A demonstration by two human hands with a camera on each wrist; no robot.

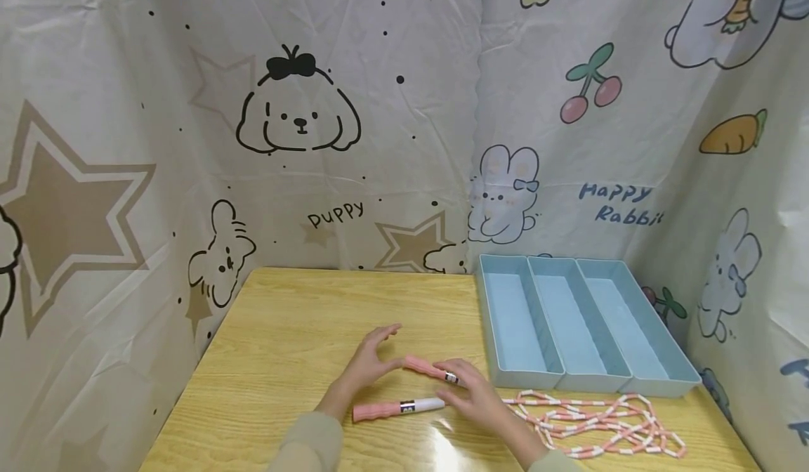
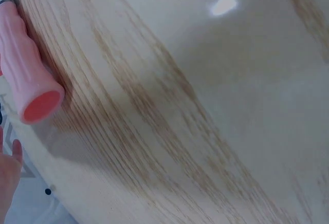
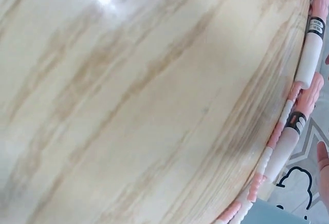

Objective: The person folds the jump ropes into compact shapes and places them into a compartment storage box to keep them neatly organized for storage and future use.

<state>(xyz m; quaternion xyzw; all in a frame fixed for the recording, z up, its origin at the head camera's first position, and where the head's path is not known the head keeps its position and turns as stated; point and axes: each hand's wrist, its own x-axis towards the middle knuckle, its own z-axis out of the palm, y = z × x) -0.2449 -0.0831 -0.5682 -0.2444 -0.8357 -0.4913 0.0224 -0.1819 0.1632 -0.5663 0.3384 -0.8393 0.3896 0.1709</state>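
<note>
A jump rope lies on the wooden table. Its near handle (image 1: 379,410), pink with a white end, lies level in front of the hands; in the left wrist view this pink handle (image 2: 25,64) shows a hollow flared end. The far handle (image 1: 422,366) slants between both hands. My left hand (image 1: 363,366) is at that handle's left end, fingers spread, thumb close to its tip. My right hand (image 1: 470,391) reaches over its white end with fingers extended, hiding part of it. The pink-and-white beaded cord (image 1: 588,423) lies in loose loops to the right.
A light blue tray (image 1: 562,381) with three compartments stands at the table's back right, just behind the cord. Patterned curtains (image 1: 354,184) hang behind and along both sides of the wooden table (image 1: 284,331).
</note>
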